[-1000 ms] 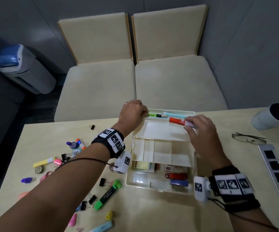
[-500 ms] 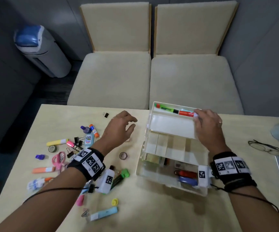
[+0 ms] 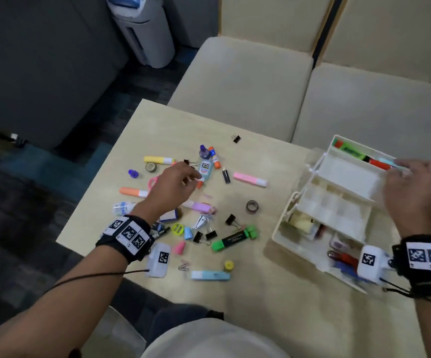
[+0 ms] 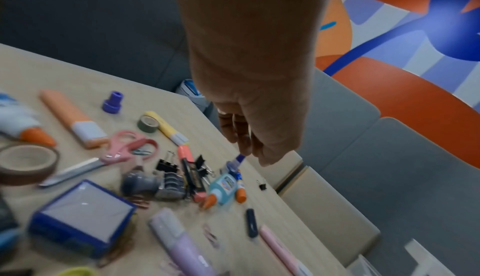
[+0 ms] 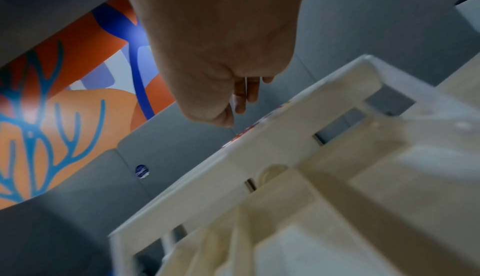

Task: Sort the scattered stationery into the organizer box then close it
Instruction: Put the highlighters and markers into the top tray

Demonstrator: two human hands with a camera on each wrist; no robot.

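The cream organizer box (image 3: 276,236) stands open at the table's right, its trays stepped back. A green highlighter (image 3: 351,152) and a red marker (image 3: 379,164) lie in the top tray. My right hand (image 3: 403,171) hovers, blurred, over that tray's right end. In the right wrist view my right hand (image 5: 237,110) hangs with loose fingers above the box rim (image 5: 272,143), holding nothing. My left hand (image 3: 193,177) is over the scattered pile, fingers relaxed, beside the blue glue bottle (image 3: 205,168). In the left wrist view my left hand (image 4: 253,154) holds nothing; its fingertips hang just above the purple-capped bottle (image 4: 235,164).
Loose on the table: a pink highlighter (image 3: 250,179), a green highlighter (image 3: 233,239), a light blue one (image 3: 210,275), a tape roll (image 3: 252,206), pink scissors (image 4: 116,153), several binder clips. Cream chairs (image 3: 240,81) stand beyond the table; a bin (image 3: 142,29) is far left.
My left hand has left the box's top tray and swung left over the scattered pile. My right hand has stayed at the top tray. The head view has turned left.
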